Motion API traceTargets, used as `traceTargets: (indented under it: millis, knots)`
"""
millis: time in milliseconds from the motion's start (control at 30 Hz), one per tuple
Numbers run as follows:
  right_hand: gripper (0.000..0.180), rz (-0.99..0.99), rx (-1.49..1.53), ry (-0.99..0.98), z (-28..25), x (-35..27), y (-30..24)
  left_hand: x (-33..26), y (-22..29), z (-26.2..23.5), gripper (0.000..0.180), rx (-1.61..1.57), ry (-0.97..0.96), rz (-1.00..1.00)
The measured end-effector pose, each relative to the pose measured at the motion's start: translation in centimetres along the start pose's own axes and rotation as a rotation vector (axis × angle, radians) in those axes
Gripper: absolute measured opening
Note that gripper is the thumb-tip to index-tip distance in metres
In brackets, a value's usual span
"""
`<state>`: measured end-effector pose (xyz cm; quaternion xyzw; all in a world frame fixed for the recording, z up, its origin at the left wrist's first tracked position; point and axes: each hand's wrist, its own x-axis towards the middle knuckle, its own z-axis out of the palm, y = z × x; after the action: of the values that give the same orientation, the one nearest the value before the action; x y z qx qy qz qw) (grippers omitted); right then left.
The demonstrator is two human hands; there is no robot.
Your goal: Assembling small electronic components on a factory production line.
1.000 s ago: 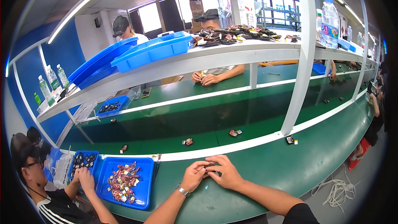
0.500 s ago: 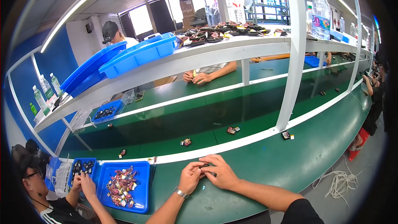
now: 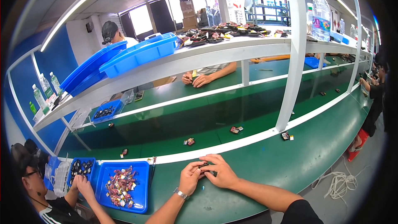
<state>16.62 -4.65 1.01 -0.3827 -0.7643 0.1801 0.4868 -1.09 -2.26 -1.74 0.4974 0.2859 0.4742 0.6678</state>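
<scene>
Between the left hand [image 3: 190, 178] and right hand [image 3: 223, 173], fingers pinching it, a small black part [image 3: 203, 166] appears mid-work; leftward, a blue tray [image 3: 143, 178] holds reddish pieces [image 3: 121, 187], whether finished unclear.

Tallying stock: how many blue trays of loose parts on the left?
3: big tray nearest your left hand, smaller tray beside it, far tray across the belt; others may be hidden.

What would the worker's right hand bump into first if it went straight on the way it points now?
The right hand would probably meet the small dark piece it holds, then the left hand; much of the piece is hidden, so depth is unclear.
</scene>
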Motion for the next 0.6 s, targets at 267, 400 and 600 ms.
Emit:
traceTargets:
  millis: [267, 400, 600]
  knots:
    - [0.018, 0.025, -0.053, 0.103, 0.32, -0.03, 0.21, 0.25, 0.08, -0.07, 0.027, -0.068, 0.037, -0.065]
    - [0.021, -0.056, -0.090, 0.140, 0.29, -0.24, 0.48, 0.13, 0.31, 0.48, 0.028, -0.082, 0.045, -0.094]
    - [0.021, -0.091, -0.158, 0.166, 0.30, -0.08, -0.10, 0.20, 0.11, 0.11, 0.027, -0.110, 0.040, -0.090]
